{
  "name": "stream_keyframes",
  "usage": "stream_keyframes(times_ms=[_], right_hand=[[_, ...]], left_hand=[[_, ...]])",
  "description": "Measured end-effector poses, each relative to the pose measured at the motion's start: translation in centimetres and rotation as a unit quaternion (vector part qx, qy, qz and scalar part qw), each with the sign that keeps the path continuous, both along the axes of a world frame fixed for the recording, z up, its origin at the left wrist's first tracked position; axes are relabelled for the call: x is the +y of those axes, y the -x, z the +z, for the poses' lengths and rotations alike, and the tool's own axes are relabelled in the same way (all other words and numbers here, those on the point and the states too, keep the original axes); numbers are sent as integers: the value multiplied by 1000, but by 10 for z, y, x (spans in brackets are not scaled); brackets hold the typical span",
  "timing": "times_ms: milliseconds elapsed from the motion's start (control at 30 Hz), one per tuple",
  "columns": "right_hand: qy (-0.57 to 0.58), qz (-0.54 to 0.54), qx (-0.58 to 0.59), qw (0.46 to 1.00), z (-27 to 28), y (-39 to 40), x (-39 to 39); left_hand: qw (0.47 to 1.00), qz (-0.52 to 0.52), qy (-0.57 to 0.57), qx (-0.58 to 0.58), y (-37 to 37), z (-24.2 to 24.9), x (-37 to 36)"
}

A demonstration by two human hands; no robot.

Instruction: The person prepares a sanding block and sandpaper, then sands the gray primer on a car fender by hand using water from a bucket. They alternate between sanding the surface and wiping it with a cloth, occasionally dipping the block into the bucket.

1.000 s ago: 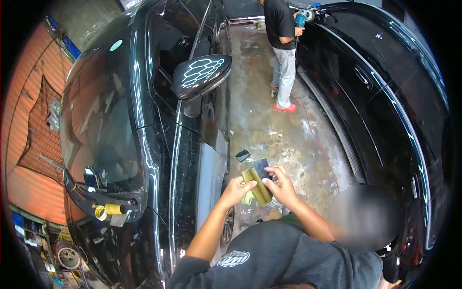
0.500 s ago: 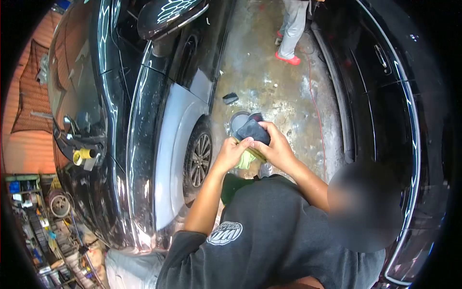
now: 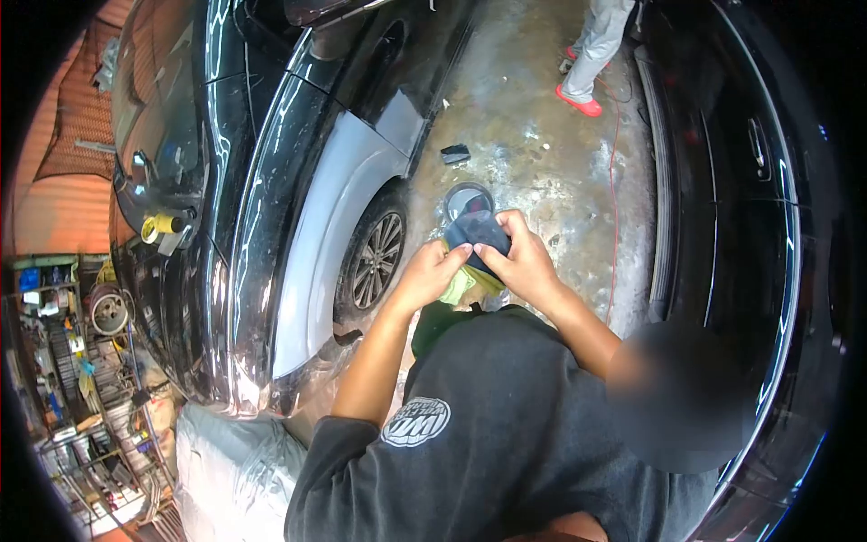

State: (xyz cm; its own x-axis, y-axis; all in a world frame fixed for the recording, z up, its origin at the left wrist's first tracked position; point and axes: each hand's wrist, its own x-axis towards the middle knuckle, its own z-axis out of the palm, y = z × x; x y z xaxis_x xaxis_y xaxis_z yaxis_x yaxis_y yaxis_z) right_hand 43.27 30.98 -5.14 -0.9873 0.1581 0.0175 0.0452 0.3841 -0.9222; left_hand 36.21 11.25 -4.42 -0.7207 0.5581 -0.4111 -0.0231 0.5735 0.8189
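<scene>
Watching remotely, I see the left hand (image 3: pixel 433 274) pinching the near-left part of a dark grey pad (image 3: pixel 480 229), its thumb pressed down on the upper face. The right hand (image 3: pixel 526 266) grips the same pad from the other side, thumb on top close to the left thumb and fingers curled around the far right edge. I cannot tell how the fingers sit underneath, since the pad covers them. The pad is between the two hands, out in front of the dark T-shirt (image 3: pixel 488 406).

Just below the hands I make out a yellow-green cloth-like piece (image 3: pixel 459 285); whether either hand touches it, I cannot tell. Past the pad's far edge, and partly covered by it, is a round container (image 3: pixel 465 192). Farther off, a small dark piece (image 3: pixel 455 154) lies on the stained floor (image 3: pixel 542 163).

To my left a black car shows a dull grey panel (image 3: pixel 330 235) curving around its wheel (image 3: pixel 377 257); a yellow roll (image 3: pixel 163 226) rests near the base of its windscreen. To my right runs another black car (image 3: pixel 731 181), with a red cord (image 3: pixel 613 181) along the floor beside it. Beyond, I see a co-worker's grey trousers (image 3: pixel 601 45) and red shoes (image 3: pixel 580 101).
</scene>
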Motion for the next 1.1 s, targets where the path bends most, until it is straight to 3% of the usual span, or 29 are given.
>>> stream_keyframes(times_ms=[200,300,400,433,567,667,933,1033,1100], right_hand=[[-4,20,-27,999,12,3,0],[-14,34,-30,999,9,2,0],[-10,53,-19,998,6,1,4],[-10,55,-11,998,1,1,5],[31,59,10,998,-9,0,6],[78,69,1,995,-16,0,5],[87,141,44,985,-18,10,-9],[96,60,78,990,-23,9,-25],[-51,76,172,981,-12,4,-27]], left_hand=[[988,65,-80,119,-10,12,10],[996,16,-82,1,-3,28,0],[978,-52,-201,36,-10,20,-5],[984,-76,-163,-2,-10,28,-9],[997,-22,-61,43,-13,18,-6],[979,77,-187,22,-24,4,3],[974,129,-187,-3,-29,-27,-10],[960,191,-199,-56,-28,-25,-15],[931,236,-273,-46,-28,-26,-19]])
